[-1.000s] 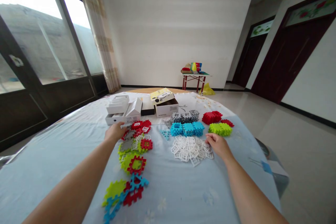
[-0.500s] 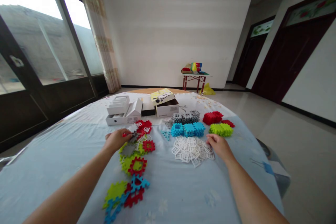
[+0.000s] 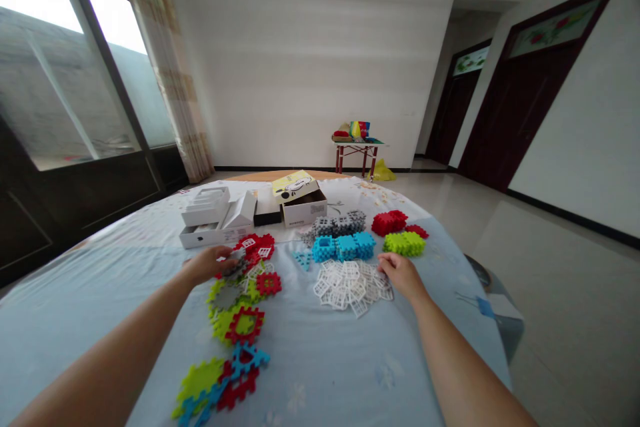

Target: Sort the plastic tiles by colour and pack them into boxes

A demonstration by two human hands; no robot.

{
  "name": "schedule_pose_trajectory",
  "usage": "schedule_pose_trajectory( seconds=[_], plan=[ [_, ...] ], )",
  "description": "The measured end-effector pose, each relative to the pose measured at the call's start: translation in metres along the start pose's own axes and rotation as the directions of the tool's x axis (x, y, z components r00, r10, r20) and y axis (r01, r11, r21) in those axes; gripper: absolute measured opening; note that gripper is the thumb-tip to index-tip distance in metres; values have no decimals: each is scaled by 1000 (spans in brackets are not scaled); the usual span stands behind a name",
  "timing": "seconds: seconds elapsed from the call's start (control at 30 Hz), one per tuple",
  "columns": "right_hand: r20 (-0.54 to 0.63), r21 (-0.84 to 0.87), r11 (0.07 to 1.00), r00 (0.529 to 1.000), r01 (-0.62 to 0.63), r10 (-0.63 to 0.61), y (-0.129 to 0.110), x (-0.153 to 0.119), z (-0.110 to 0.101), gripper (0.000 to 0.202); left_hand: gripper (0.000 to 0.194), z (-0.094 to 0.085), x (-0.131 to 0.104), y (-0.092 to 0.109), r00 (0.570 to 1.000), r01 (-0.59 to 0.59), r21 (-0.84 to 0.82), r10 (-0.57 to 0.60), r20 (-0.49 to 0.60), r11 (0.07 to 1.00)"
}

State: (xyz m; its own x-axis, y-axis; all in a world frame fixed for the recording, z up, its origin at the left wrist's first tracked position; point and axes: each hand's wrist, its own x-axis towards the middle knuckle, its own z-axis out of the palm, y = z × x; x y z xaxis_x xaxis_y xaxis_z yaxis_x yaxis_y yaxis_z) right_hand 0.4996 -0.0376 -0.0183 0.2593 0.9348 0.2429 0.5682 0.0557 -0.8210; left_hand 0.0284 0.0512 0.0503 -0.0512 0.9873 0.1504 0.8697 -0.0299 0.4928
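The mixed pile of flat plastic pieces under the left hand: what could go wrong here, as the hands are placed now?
1. The left hand grips a grey piece at the pile's top edge; the toothed pieces overlap, so lifting it may drag neighbours along.
2. The right hand rests on the edge of the loose white pieces; a sweep of the wrist could scatter them.
3. The green blocks lie rather near the table edge; a nudge might send them to the floor.

Two bare forearms enter the frame, one from 7 o'clock and one from 5 o'clock. No sleeve covers either forearm within view. The left hand (image 3: 207, 263) and the right hand (image 3: 400, 275) are ungloved. Finger detail is too small to resolve.
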Motion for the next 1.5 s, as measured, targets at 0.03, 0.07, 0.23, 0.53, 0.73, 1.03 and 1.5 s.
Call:
schedule_pose_trajectory(
  seconds=[0.03, 0.07, 0.23, 0.53, 0.73, 1.03, 1.5],
  plan=[
    [0, 0, 1000, 1000, 0, 0, -1, 0, 0, 32, 48, -2, 2, 0, 1000, -8, -5, 8, 7, 1000],
    [0, -2, 1000, 1000, -2, 2, -2, 0, 0, 32, 52, -5, 4, 2, 1000, -15, -9, 15, 14, 1000],
    [-16, -10, 1000, 1000, -18, 17, -6, -1, 0, 32, 67, -5, 11, 35, 990, -134, -119, 138, 30, 984],
    [12, -5, 1000, 1000, -13, 13, -8, -1, -1, 32, 57, 55, 33, 167, 914, -376, -170, 395, 93, 911],
    [9, -25, 1000, 1000, -16, 16, -11, -1, -3, 30, 56, 88, 55, 214, 922, -356, -183, 376, 88, 916],
    [-9, -25, 1000, 1000, -14, 14, -6, -1, -1, 31, 54, 46, 43, 155, 949, -301, -225, 314, 21, 927],
    [-7, 5, 1000, 1000, -2, 2, 1, -1, -2, 31, 45, -3, -16, 13, 971, -152, -43, 157, 180, 987]
  ],
)
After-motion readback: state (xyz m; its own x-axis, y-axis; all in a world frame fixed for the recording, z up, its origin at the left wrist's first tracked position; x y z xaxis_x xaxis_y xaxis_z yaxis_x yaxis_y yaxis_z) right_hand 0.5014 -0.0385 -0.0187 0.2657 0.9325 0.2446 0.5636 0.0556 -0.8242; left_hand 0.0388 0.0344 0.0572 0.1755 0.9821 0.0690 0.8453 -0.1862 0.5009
